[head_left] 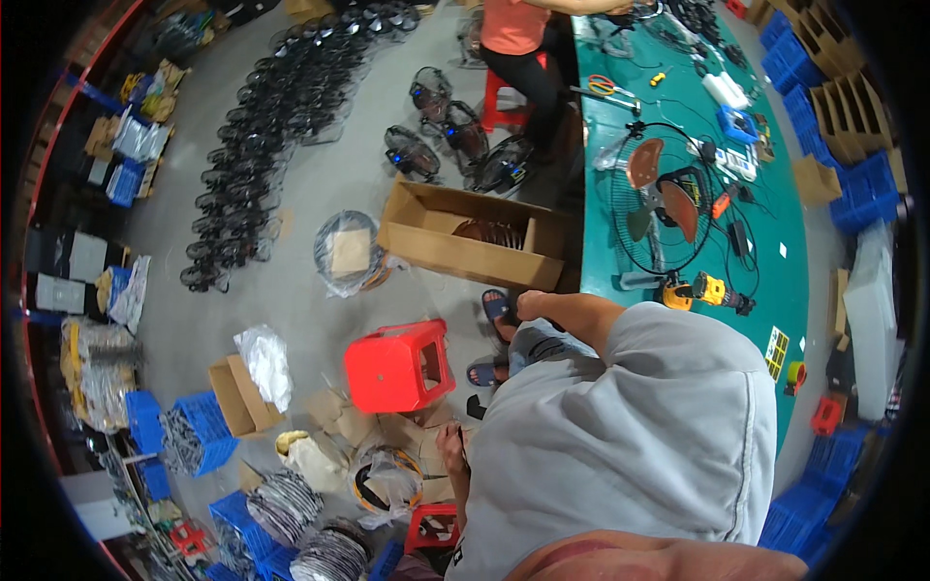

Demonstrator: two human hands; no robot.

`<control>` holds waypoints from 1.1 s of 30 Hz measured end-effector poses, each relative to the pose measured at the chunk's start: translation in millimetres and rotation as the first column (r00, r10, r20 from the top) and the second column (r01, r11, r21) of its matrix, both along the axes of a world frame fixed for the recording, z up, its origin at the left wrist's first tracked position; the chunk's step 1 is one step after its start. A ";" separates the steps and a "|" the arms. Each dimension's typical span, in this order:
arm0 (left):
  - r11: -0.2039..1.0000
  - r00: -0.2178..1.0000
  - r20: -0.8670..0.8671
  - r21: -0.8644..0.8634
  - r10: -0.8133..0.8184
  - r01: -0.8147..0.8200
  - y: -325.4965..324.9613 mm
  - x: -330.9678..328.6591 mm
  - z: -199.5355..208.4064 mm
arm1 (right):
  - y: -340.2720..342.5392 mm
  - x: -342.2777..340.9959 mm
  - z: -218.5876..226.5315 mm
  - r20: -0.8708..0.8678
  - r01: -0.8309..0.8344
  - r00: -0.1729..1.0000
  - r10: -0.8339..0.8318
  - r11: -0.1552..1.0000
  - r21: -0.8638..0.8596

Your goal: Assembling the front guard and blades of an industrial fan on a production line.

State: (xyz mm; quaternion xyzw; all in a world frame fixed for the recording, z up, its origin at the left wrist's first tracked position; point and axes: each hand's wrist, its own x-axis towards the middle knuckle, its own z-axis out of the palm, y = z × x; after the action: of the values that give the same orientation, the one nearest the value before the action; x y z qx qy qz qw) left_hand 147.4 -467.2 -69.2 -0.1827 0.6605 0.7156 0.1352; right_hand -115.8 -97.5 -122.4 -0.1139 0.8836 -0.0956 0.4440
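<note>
My left hand (450, 449) hangs low with its fingers loosely curled, over flattened cardboard (399, 434) beside a red plastic stool (383, 373). Nothing shows in it. My right hand (529, 305) is closed in a loose fist near the end of a long open cardboard box (417, 247); no object shows in it either. Inside the box lie round, dark wire parts (489, 232). To the right, a green-topped table (610, 126) bears a fan with an open wire guard and brown blades (681, 208). A yellow cordless drill (712, 289) lies beside it.
Another person in an orange top (513, 29) sits on a red stool (499, 107) by the table. Rows of black fans (237, 160) stand on the floor at far left. Orange-handled scissors (603, 84) lie on the table. Blue crates (199, 436) stand at lower left.
</note>
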 end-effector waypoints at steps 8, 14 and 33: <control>0.950 0.936 0.296 -0.297 0.190 -0.099 6.4 27.1 13.4 | -33.9 5.4 -18.0 -0.107 -0.264 0.959 0.261 0.965 -0.011; 0.912 0.922 0.366 -0.409 0.126 0.038 1.3 33.7 16.2 | -61.5 -123.3 -35.4 -0.324 0.298 0.782 -0.532 0.777 -0.555; 0.876 0.946 0.316 -0.434 -0.073 0.212 -28.0 57.8 -76.1 | -20.4 -81.6 9.7 -0.126 0.150 0.980 -0.154 0.988 -0.046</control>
State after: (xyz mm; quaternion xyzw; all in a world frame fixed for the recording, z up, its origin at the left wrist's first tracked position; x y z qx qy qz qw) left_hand 205.2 -495.2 -145.4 -0.2628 0.7962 0.4912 0.2359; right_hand -197.4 -117.8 -112.7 -0.0601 0.9146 -0.1378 0.3753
